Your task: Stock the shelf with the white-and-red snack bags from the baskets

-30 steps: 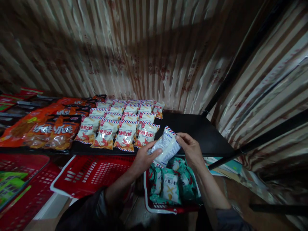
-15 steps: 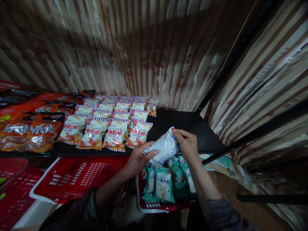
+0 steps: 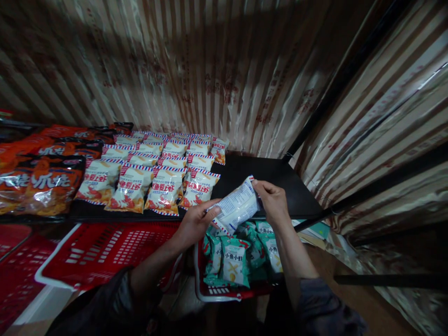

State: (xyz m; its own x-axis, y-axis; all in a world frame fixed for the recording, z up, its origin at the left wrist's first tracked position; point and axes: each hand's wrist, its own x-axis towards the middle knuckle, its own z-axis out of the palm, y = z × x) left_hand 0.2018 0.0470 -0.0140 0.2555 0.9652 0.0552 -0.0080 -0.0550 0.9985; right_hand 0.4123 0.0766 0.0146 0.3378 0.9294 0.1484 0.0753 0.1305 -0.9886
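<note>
Between my two hands a white snack bag (image 3: 238, 206) is held tilted, its printed back towards me. My left hand (image 3: 197, 220) grips its lower left end, thumb on top. The upper right corner is pinched by my right hand (image 3: 272, 199). Under the bag is a red basket (image 3: 224, 297) filled with green snack bags (image 3: 235, 261). Beyond my left hand, several white and orange snack bags (image 3: 164, 189) stand in rows on a black shelf (image 3: 259, 170).
Orange and black snack bags (image 3: 52, 184) fill the shelf's left part. Another red basket (image 3: 115, 254) with a white rim lies below the shelf edge. A black metal post (image 3: 315, 109) rises at the right, before a striped plastic sheet (image 3: 224, 70). Flat cartons (image 3: 315, 231) lie beneath.
The held bag has turned slightly and its printed back is flatter towards me. Both hands keep their hold on it. The whole view has shifted a little.
</note>
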